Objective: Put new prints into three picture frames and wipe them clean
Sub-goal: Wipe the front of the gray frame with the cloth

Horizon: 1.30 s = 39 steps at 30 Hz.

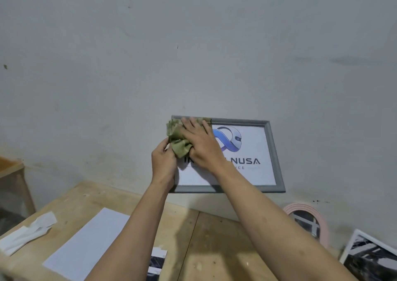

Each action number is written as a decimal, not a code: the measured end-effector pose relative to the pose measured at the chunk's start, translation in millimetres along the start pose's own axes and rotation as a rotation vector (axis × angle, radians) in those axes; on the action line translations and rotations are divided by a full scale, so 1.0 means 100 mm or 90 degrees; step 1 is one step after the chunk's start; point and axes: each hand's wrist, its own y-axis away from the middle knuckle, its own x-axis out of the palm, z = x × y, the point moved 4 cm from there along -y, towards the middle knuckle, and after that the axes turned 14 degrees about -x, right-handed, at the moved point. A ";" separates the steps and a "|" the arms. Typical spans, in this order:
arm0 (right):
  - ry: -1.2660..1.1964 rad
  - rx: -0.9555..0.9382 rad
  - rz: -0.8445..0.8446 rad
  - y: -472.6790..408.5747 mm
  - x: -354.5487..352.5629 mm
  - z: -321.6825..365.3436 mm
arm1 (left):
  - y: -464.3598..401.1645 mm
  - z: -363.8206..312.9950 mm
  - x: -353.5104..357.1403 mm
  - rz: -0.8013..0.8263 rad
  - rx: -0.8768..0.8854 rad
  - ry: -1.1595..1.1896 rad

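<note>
Right grip (199,143) atop cloth (179,140)

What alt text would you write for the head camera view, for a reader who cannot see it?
A person's right hand presses a green cloth on the glass of a grey picture frame held against a wall, while the left hand grips the frame's left edge. Below, a wooden table holds white paper and more framed prints.

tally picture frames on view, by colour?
Grey frame, held up with the left hand while the right hand presses a green cloth on it: 1
Pink arched frame, leaning on the wall: 1
White frame, at the right edge: 1
Total: 3
</note>
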 end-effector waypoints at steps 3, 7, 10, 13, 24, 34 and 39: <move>0.016 0.049 -0.022 0.18 -0.05 -0.31 | 0.00 0.01 -0.16 -0.067 0.009 -0.021; 0.036 0.142 -0.070 0.46 -0.31 -0.84 | -0.07 -0.08 -0.38 -0.081 0.034 0.013; 0.036 0.146 -0.043 0.60 -0.43 -1.08 | -0.09 -0.16 -0.42 -0.079 0.051 0.014; 0.055 0.132 -0.052 0.69 -0.48 -1.03 | -0.14 -0.12 -0.42 -0.083 0.044 0.031; -0.349 0.282 0.060 1.52 -0.20 -0.51 | -0.24 -0.14 -0.60 -0.139 0.045 0.002; -0.002 0.328 -0.232 0.78 -0.70 -0.86 | -0.09 0.09 -0.22 -0.059 -0.012 -0.039; 0.274 0.285 -0.226 0.91 -0.44 -0.84 | -0.02 0.15 -0.14 -0.061 -0.024 -0.026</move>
